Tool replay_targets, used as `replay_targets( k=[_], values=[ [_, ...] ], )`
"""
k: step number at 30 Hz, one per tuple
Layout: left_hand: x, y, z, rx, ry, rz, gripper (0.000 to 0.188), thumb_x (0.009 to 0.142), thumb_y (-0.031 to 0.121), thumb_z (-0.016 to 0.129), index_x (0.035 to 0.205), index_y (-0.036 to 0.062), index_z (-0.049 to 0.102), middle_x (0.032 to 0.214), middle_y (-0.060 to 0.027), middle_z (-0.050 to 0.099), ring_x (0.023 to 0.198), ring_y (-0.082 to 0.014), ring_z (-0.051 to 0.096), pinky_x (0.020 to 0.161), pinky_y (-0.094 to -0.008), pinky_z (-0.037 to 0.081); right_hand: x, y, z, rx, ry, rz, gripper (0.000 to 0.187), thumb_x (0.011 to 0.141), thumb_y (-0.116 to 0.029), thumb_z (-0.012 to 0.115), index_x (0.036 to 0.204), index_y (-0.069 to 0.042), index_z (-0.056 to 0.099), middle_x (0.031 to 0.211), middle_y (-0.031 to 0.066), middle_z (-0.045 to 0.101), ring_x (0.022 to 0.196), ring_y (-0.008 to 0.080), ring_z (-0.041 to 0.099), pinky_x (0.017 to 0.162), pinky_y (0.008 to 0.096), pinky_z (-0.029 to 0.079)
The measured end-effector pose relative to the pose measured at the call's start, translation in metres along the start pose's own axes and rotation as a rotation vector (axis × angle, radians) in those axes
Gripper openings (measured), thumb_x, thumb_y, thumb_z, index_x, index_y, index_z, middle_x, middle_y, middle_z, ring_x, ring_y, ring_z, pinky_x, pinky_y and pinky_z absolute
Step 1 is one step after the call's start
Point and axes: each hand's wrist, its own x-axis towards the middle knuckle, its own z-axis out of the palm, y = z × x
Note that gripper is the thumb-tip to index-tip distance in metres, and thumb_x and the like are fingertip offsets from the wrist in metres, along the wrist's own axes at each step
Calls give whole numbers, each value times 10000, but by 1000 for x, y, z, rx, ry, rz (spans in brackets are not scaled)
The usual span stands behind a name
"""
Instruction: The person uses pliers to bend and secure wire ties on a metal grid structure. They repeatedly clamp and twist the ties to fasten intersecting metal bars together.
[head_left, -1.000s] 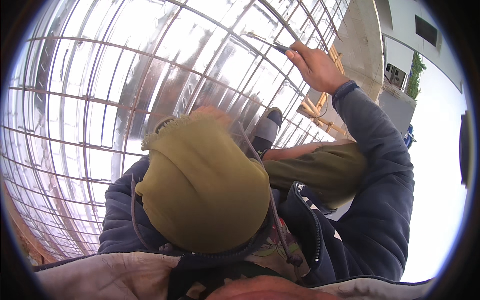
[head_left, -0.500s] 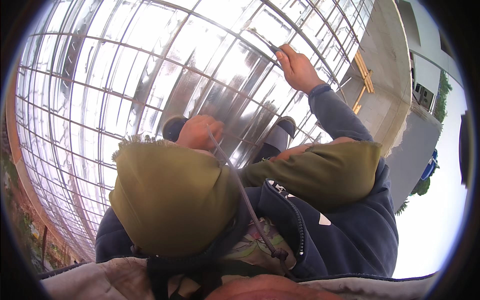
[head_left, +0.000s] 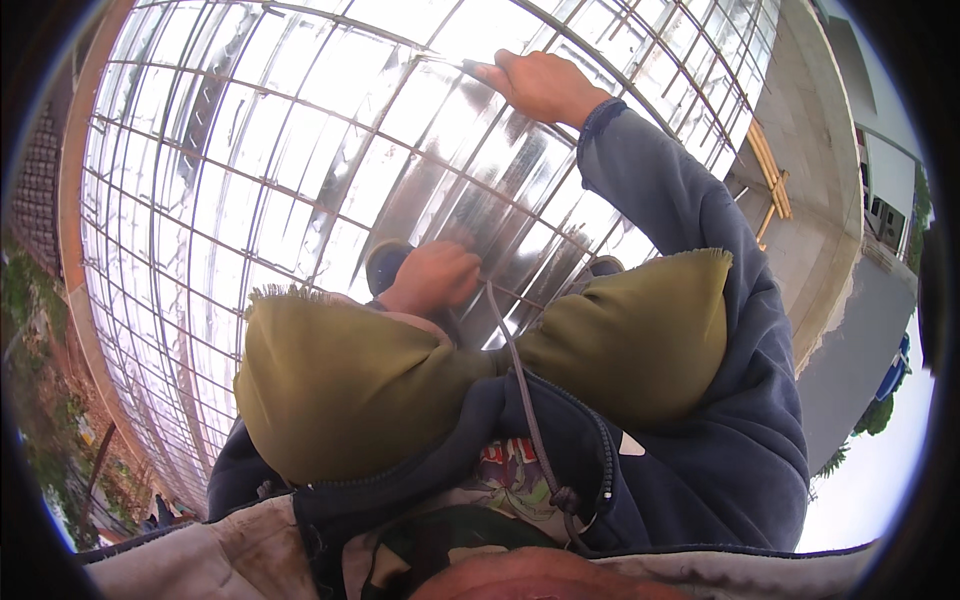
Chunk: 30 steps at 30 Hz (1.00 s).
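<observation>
My right hand (head_left: 550, 85) is stretched far forward, closed around a slim metal hand tool (head_left: 445, 62) with a dark grip. The tool's pale tip points left and meets the steel bar mesh (head_left: 415, 150) near a crossing of bars; glare blurs its exact shape. Low in front of my knees is my left hand (head_left: 435, 277), its fingers curled inward. Whatever it may hold is hidden. Under the mesh lies shiny corrugated metal decking (head_left: 520, 160). My bent knees in olive trousers (head_left: 340, 390) frame the lower view.
A dark shoe (head_left: 385, 265) stands beside my left hand. An orange-brown edge board (head_left: 75, 230) borders the deck on the left, with ground far below. At right are a concrete wall (head_left: 815, 150) and bamboo poles (head_left: 770, 170). A jacket drawstring (head_left: 515, 360) hangs before me.
My right hand has moved forward and left with the tool, its tip now farther left on the mesh. My left hand sits slightly farther right in view; the whole view has shifted too.
</observation>
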Motion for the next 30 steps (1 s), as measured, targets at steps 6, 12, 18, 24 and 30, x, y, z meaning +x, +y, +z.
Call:
replay_targets(
  k=[6, 12, 18, 24, 30],
  values=[
    [-7, 5, -7, 5, 50, -47, 112, 854, 126, 787, 943, 107, 723, 821, -62, 651, 775, -286, 682, 703, -406, 560, -1, -30, -18, 104, 31, 12, 477, 1171, -447, 379, 1117, -39, 622, 750, 232, 705, 728, 465, 708, 676, 563, 557],
    [-7, 4, -12, -11, 45, -28, 110, 864, 144, 791, 953, 108, 735, 837, -72, 673, 797, -302, 699, 708, -400, 570, -7, -12, -8, 234, -77, 142, 619, 1164, -514, 334, 1124, -4, 681, 871, 262, 746, 842, 448, 742, 828, 559, 570],
    [11, 10, -16, -301, -103, -437, 225, 992, 234, 731, 1157, 82, 757, 986, -86, 743, 904, -284, 724, 810, -412, 574, -14, -21, -1, 332, -107, 187, 706, 1156, -559, 306, 1066, 28, 689, 837, 233, 729, 789, 439, 717, 823, 539, 556],
    [96, -4, -62, -1352, 184, -648, 607, 1154, 521, 450, 1517, 40, 523, 1291, -150, 709, 1220, -256, 651, 1101, -473, 486, -100, -69, -46, 1239, -414, 328, 694, 1140, -624, 346, 1258, -12, 649, 783, 49, 634, 670, 140, 620, 594, 308, 439],
    [104, -9, -38, -1434, 116, -754, 288, 1158, 371, 523, 1180, 96, 605, 1186, -131, 724, 1172, -277, 684, 1056, -483, 531, -166, -70, -10, 831, -424, 180, 708, 1080, -648, 428, 1348, -50, 697, 1152, 207, 746, 1098, 391, 694, 1013, 511, 507]
  ],
)
